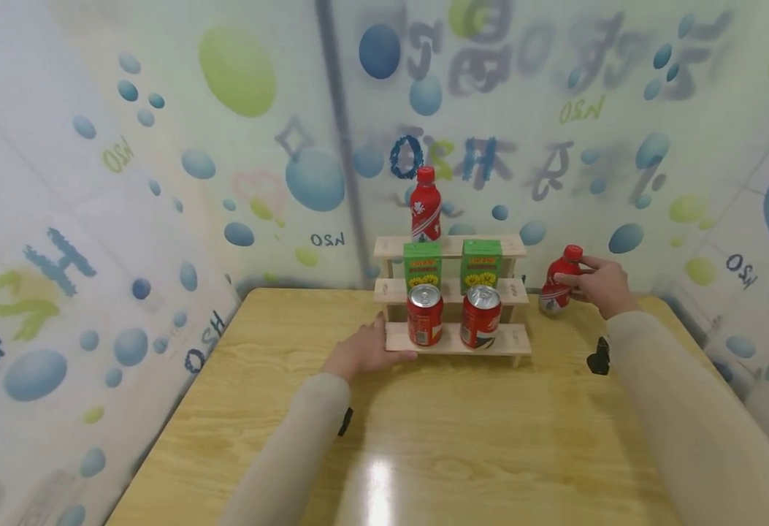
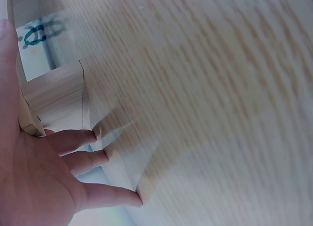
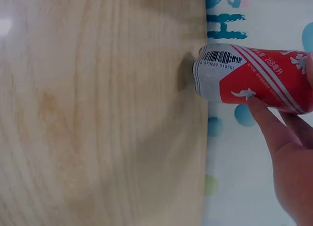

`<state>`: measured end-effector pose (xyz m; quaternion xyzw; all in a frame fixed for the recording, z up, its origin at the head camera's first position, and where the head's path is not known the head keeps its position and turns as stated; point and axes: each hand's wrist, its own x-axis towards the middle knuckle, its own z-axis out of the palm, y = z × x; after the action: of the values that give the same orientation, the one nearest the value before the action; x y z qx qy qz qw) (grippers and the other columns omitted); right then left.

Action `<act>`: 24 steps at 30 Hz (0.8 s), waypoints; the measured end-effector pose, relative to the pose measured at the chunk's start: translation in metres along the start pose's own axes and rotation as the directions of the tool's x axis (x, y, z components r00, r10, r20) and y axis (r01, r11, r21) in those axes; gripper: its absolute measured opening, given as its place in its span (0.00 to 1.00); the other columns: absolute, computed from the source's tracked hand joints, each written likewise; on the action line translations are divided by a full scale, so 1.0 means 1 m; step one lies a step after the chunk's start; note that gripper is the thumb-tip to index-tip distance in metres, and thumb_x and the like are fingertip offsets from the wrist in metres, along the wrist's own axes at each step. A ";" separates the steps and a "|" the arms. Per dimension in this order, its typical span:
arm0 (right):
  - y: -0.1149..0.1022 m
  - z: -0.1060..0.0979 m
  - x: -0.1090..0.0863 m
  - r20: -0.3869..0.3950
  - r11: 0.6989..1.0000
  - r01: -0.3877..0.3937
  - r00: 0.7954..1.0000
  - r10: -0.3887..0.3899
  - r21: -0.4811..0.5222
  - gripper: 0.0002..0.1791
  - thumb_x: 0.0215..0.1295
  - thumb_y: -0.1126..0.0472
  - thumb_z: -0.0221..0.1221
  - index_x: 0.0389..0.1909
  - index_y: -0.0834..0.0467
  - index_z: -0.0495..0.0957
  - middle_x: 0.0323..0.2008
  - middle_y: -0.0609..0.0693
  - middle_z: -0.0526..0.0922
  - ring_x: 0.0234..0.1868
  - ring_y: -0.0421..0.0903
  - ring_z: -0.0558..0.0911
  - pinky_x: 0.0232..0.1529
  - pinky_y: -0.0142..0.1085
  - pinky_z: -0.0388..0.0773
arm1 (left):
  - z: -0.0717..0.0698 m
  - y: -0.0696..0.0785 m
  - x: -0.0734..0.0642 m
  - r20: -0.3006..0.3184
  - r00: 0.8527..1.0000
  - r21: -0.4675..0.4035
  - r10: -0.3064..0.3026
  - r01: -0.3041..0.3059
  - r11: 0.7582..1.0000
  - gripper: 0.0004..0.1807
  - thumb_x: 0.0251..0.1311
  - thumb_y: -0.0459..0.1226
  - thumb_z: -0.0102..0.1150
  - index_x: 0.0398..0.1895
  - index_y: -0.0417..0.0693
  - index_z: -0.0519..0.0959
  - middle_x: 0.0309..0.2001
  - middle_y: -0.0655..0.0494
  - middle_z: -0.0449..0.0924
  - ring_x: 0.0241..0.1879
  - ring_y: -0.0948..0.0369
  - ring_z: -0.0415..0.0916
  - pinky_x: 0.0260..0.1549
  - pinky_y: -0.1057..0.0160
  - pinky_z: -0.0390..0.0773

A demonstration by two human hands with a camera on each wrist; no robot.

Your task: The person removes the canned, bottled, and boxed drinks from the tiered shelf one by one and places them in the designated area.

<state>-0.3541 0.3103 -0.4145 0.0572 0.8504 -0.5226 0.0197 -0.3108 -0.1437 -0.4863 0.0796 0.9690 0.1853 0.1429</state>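
1. Head view: pale walls (image 1: 272,146), printed with blue and green spots and lettering, rise at the back and on both sides.
2. The desk (image 1: 437,438) has a light wood grain, with a bright glare on its near part.
3. Two pale sleeves reach in from below: the left sleeve (image 1: 292,453) points toward the middle, and the right sleeve (image 1: 680,409) runs up the right side.
4. A wooden stand (image 1: 452,340) with three stepped tiers sits toward the back of the desk.
5. The left hand (image 1: 362,351) is at the stand's near left corner, unclenched, its thumb along the bottom tier's front edge; the left wrist view shows three fingers extended, tips on the desk.
6. The right hand (image 1: 606,285) grasps a red bottle (image 1: 556,294) with thumb and fingers.
7. That bottle is just right of the stand, tilted, cap leaning right; whether its base touches the desk I cannot tell. The right wrist view shows a barcode near its base.
8. A second bottle (image 1: 426,208), also red, stands upright on the top tier, left of centre.
9. Two green boxes, the left box (image 1: 422,263) and right box (image 1: 481,263), stand apart on the middle tier.
10. Two red cans, the left can (image 1: 426,321) and right can (image 1: 480,321), stand upright on the bottom tier, in front of the boxes.
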 end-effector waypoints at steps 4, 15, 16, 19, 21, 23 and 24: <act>0.006 -0.002 -0.003 0.034 1.000 -0.003 0.999 0.003 0.000 0.48 0.79 0.51 0.62 0.85 0.64 0.46 0.80 0.74 0.60 0.74 0.67 0.75 0.63 0.47 0.78 | 0.001 0.001 -0.001 -0.004 1.000 0.000 0.004 -0.004 1.000 0.75 0.50 0.83 0.58 0.88 0.44 0.43 0.80 0.37 0.64 0.79 0.39 0.65 0.73 0.34 0.71; 0.017 -0.009 -0.003 0.034 1.000 0.008 0.999 -0.007 -0.014 0.49 0.79 0.45 0.59 0.85 0.65 0.45 0.81 0.73 0.59 0.78 0.70 0.66 0.78 0.60 0.66 | 0.002 0.003 -0.003 -0.008 1.000 -0.008 0.014 -0.014 1.000 0.76 0.49 0.83 0.58 0.88 0.45 0.43 0.80 0.36 0.64 0.79 0.39 0.66 0.74 0.36 0.71; 0.016 -0.011 -0.003 0.019 1.000 0.021 1.000 -0.021 -0.022 0.50 0.79 0.43 0.59 0.86 0.64 0.46 0.81 0.72 0.59 0.79 0.70 0.66 0.78 0.62 0.65 | 0.002 0.003 -0.003 -0.007 1.000 -0.007 0.012 -0.012 1.000 0.76 0.49 0.83 0.58 0.88 0.45 0.43 0.80 0.35 0.64 0.79 0.38 0.65 0.74 0.36 0.71; 0.007 -0.020 -0.002 -0.023 0.996 0.092 0.996 -0.092 -0.010 0.51 0.76 0.39 0.61 0.86 0.60 0.49 0.82 0.70 0.58 0.81 0.70 0.62 0.79 0.66 0.62 | 0.003 0.003 -0.004 -0.007 1.000 -0.010 0.009 -0.009 1.000 0.76 0.49 0.83 0.58 0.88 0.45 0.43 0.81 0.35 0.64 0.79 0.39 0.65 0.74 0.36 0.71; -0.006 -0.025 -0.001 -0.059 0.989 0.148 0.987 -0.147 0.009 0.49 0.76 0.37 0.60 0.86 0.57 0.51 0.83 0.67 0.58 0.82 0.68 0.60 0.80 0.66 0.60 | 0.003 0.002 -0.004 -0.011 1.000 -0.018 0.010 -0.011 1.000 0.76 0.49 0.83 0.58 0.88 0.45 0.43 0.80 0.35 0.64 0.79 0.39 0.66 0.74 0.37 0.71; -0.024 -0.028 -0.002 -0.089 0.978 0.206 0.975 -0.202 0.038 0.46 0.78 0.39 0.58 0.86 0.55 0.53 0.84 0.64 0.59 0.83 0.63 0.61 0.82 0.62 0.59 | 0.003 0.001 -0.005 -0.013 1.000 -0.017 0.012 -0.012 1.000 0.75 0.50 0.82 0.58 0.88 0.44 0.44 0.80 0.35 0.64 0.79 0.39 0.66 0.73 0.37 0.72; -0.035 -0.029 -0.002 -0.103 0.971 0.233 0.968 -0.227 0.045 0.44 0.79 0.40 0.57 0.86 0.54 0.54 0.83 0.63 0.60 0.83 0.60 0.62 0.82 0.60 0.60 | 0.003 0.000 -0.005 -0.013 1.000 -0.016 0.012 -0.012 1.000 0.75 0.50 0.82 0.59 0.88 0.43 0.44 0.80 0.36 0.64 0.79 0.39 0.66 0.73 0.37 0.72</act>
<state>-0.3554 0.3203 -0.3706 -0.0160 0.8361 -0.5419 -0.0840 -0.3051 -0.1440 -0.4873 0.0831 0.9678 0.1946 0.1362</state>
